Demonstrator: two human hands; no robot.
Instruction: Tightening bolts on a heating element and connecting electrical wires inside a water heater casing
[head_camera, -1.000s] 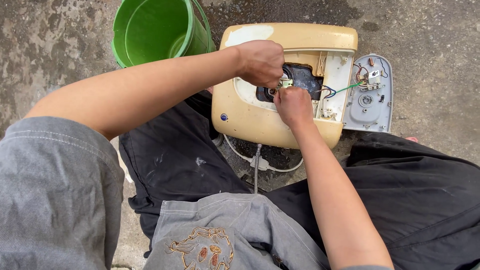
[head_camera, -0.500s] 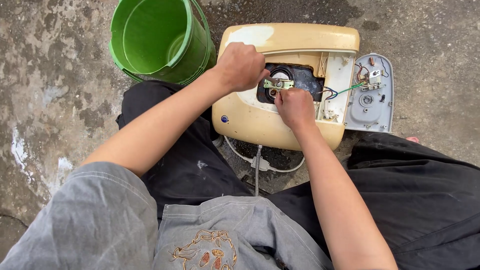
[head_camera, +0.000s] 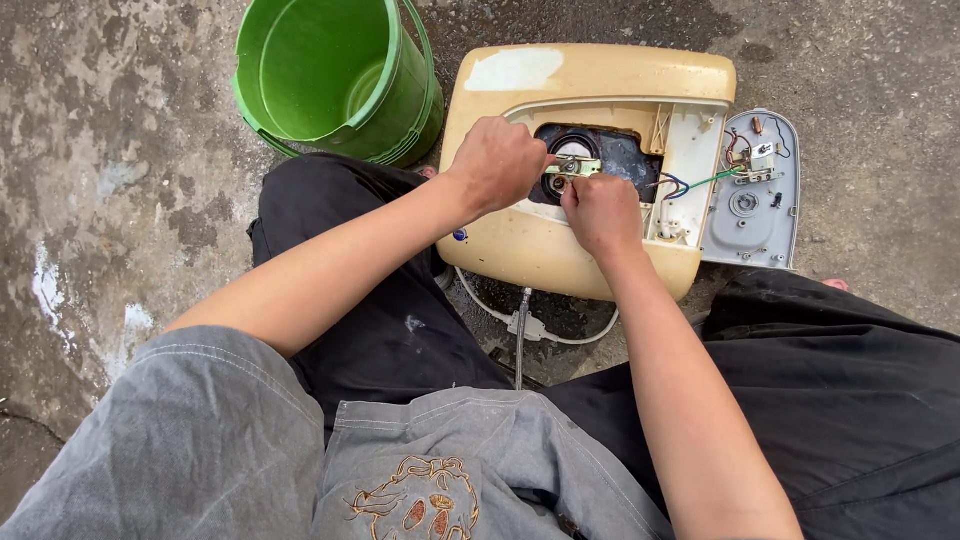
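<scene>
A cream-yellow appliance housing (head_camera: 520, 250) lies on its back on wet concrete between my legs, with a dark opening (head_camera: 620, 155) in its top face. My left hand (head_camera: 497, 162) is closed at the left rim of that opening. My right hand (head_camera: 600, 212) is closed just below the opening. Between the two hands a small pale green and metal part (head_camera: 572, 167) sits over a round fitting; both hands pinch at it. Coloured wires (head_camera: 700, 183) run from the opening to a detached grey cover (head_camera: 752, 195) lying at the right.
A green plastic bucket (head_camera: 335, 75) stands at the far left of the housing, touching my black trouser leg (head_camera: 370, 300). A white cable and a thin metal hose (head_camera: 520, 330) trail from under the housing toward me. Wet concrete floor (head_camera: 110, 170) surrounds everything.
My left arm has swung out to the left and my view has shifted, showing more of the bucket. Both hands stay at the opening, now closer together on the small part.
</scene>
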